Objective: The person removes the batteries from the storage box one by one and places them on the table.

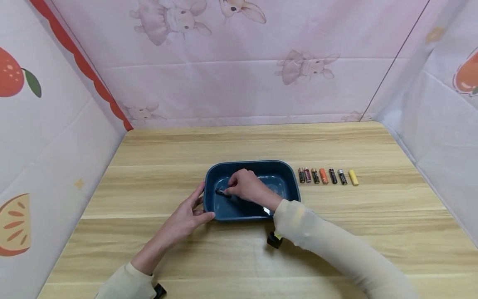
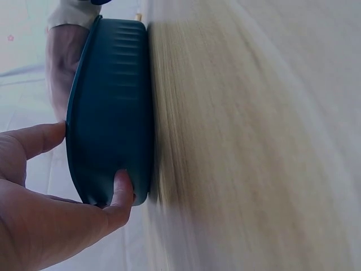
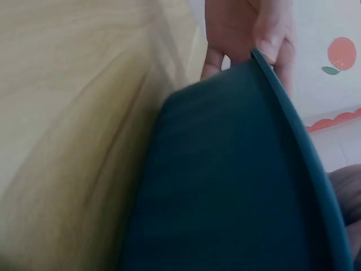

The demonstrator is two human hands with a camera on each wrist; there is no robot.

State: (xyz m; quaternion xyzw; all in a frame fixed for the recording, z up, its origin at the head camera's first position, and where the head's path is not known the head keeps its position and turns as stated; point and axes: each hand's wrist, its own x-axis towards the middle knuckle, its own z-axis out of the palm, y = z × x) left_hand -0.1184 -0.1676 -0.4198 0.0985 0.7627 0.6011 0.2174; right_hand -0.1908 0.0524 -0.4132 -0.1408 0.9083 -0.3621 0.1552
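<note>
A dark blue plastic basin (image 1: 252, 218) stands on the table. My left hand (image 1: 186, 214) holds its near left corner, the thumb (image 2: 121, 192) against the near wall and the fingers along the left side. Inside the basin, my right hand (image 1: 248, 185) pinches a black battery (image 1: 219, 192) low over the bottom at the left. Part of that battery is hidden by the fingertips. In the right wrist view the basin's wall (image 3: 208, 169) fills the middle, and the right hand is mostly hidden behind the rim.
Right of the basin, several batteries stretch in a row: dark and copper ones (image 1: 315, 175), an orange one (image 1: 323, 176), black ones (image 1: 333, 176) and a yellow one (image 1: 353, 177). The wooden table (image 1: 168, 149) meets printed cloth walls (image 1: 231, 91) at the back and sides.
</note>
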